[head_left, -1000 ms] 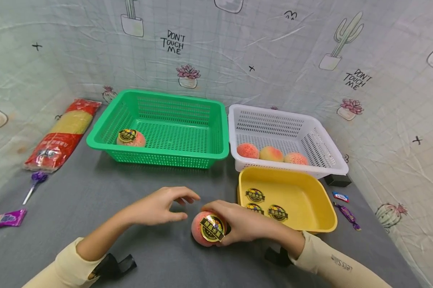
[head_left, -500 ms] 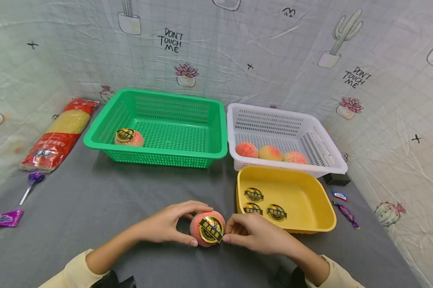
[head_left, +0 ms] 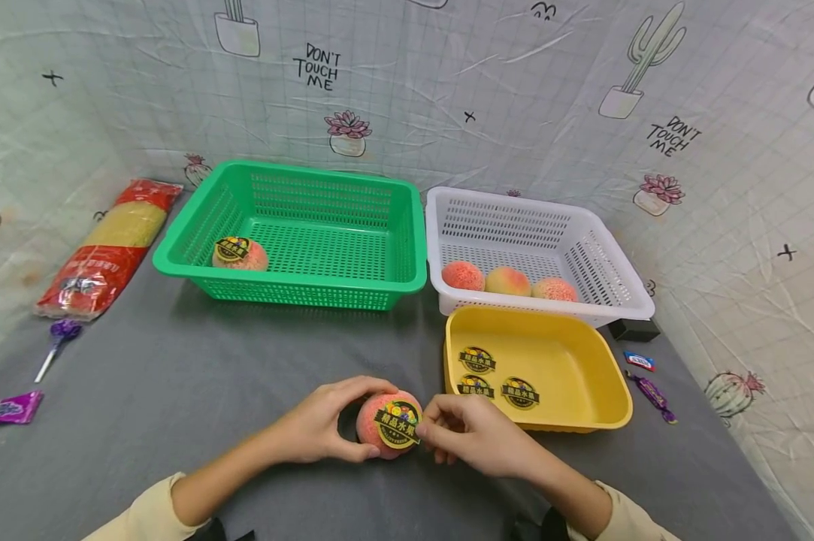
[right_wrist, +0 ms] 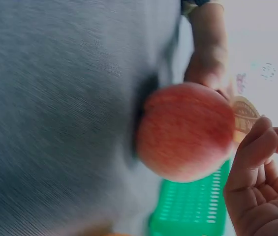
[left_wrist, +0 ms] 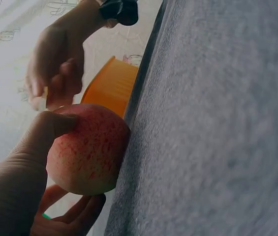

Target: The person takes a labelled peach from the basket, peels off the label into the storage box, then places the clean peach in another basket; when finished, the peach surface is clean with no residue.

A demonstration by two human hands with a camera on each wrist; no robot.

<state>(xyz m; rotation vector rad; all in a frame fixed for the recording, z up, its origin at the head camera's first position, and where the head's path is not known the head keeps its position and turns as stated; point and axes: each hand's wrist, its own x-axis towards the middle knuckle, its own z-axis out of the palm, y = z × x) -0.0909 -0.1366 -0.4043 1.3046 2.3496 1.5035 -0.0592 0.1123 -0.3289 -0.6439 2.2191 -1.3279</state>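
A reddish peach [head_left: 368,423] sits on the grey table, with a round black-and-gold sticker [head_left: 396,425] against its top. My left hand [head_left: 317,427] grips the peach from the left. Its thumb lies along one side of the fruit [left_wrist: 89,152] in the left wrist view, with fingers on the opposite side. My right hand [head_left: 479,437] pinches the sticker's right edge between thumb and forefinger. In the right wrist view, part of the sticker [right_wrist: 245,118] stands off the peach [right_wrist: 185,132]. How much of it adheres cannot be seen.
A yellow tray [head_left: 582,409] with three stickers stands at right. Behind are a white basket [head_left: 609,300] with three peaches and a green basket [head_left: 298,293] with one stickered peach [head_left: 249,259]. A red-yellow packet [head_left: 105,255] and sweets lie at the sides.
My right hand has let go of the peach's side and moved to the sticker's edge, pinching it. My left hand has come in from the left and taken hold of the peach.
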